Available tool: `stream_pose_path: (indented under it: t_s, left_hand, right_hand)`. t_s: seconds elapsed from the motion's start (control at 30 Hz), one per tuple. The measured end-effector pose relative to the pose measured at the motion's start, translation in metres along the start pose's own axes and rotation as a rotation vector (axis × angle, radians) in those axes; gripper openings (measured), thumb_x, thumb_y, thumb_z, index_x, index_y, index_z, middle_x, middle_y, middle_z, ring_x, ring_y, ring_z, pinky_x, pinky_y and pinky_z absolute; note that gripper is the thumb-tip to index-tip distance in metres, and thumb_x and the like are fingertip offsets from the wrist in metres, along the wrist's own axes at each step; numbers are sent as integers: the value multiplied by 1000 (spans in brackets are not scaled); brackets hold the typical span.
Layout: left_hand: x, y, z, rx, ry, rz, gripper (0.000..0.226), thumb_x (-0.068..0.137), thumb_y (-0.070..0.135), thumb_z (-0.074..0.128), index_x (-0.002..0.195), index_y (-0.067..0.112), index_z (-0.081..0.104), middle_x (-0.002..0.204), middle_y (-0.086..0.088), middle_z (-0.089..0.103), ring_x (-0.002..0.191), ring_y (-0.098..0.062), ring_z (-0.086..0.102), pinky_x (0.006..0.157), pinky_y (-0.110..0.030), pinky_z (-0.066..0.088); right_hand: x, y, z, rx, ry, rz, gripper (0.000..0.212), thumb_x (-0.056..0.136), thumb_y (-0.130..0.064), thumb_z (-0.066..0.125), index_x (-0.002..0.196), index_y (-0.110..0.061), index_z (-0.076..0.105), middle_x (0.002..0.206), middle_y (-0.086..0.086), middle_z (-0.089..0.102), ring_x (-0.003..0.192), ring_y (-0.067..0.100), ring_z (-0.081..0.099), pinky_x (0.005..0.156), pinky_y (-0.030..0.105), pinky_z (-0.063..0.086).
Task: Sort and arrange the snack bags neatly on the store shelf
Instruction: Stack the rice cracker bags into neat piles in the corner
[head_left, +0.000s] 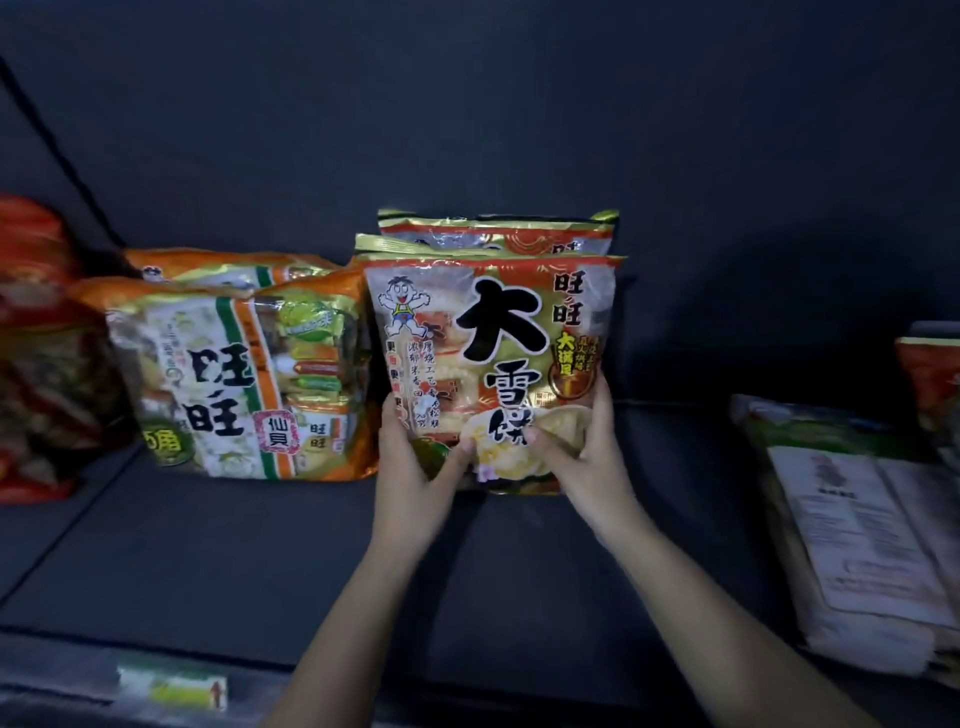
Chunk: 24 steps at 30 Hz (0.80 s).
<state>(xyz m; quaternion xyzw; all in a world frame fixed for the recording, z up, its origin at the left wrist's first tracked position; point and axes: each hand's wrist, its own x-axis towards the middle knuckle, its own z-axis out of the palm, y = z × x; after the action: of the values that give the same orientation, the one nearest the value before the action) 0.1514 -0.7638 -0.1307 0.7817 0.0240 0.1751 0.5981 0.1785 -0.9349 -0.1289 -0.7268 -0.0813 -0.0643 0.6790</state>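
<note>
A red and gold rice-cracker bag (493, 332) with big black characters stands upright in the middle of the dark shelf (208, 561). My left hand (415, 462) grips its lower left corner. My right hand (582, 447) grips its lower right side. Two matching bags (498, 234) stand upright right behind it. To its left, an orange and white cracker bag (234, 379) stands upright and touches it, with another like it (218, 267) behind.
Red snack bags (36, 338) fill the far left. At the right, flat bags (857, 530) lie stacked back side up, with a red bag (932, 379) behind them. A price tag (171, 688) sits on the shelf's front edge. Bare shelf lies in front of the bags.
</note>
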Motion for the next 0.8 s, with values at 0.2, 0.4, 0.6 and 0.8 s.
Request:
stream_pose_path:
  t_s: [0.2, 0.4, 0.6, 0.8]
  left_hand:
    - [0, -24, 14, 83, 60, 21, 86, 82, 58, 57, 148, 19, 18, 143, 1, 38, 133, -17, 35, 109, -47, 33]
    - [16, -38, 9, -165, 39, -139, 86, 61, 56, 76, 134, 39, 34, 128, 16, 56, 118, -4, 55, 102, -43, 46]
    - [24, -41, 7, -186, -32, -115, 81, 64, 50, 82, 133, 38, 41, 123, 11, 61, 114, -15, 60, 92, -53, 50]
    - [23, -42, 10, -168, -136, -69, 71, 70, 49, 76, 131, 31, 45, 122, 13, 61, 115, -10, 59, 95, -44, 50]
  right_hand:
    - [-12, 32, 12, -214, 146, -21, 86, 80, -58, 59, 147, -22, 18, 145, 0, 40, 133, 15, 40, 106, 47, 38]
    - [-6, 34, 12, -201, 150, -7, 88, 75, -59, 63, 146, -29, 21, 138, -13, 49, 125, 3, 48, 105, 38, 42]
    - [-5, 37, 9, -174, 180, 15, 78, 74, -56, 67, 139, -30, 33, 131, -11, 54, 121, 8, 52, 102, 42, 44]
    - [-9, 35, -4, -186, 211, 20, 73, 72, -59, 66, 133, -27, 40, 128, -10, 55, 120, 7, 52, 101, 32, 43]
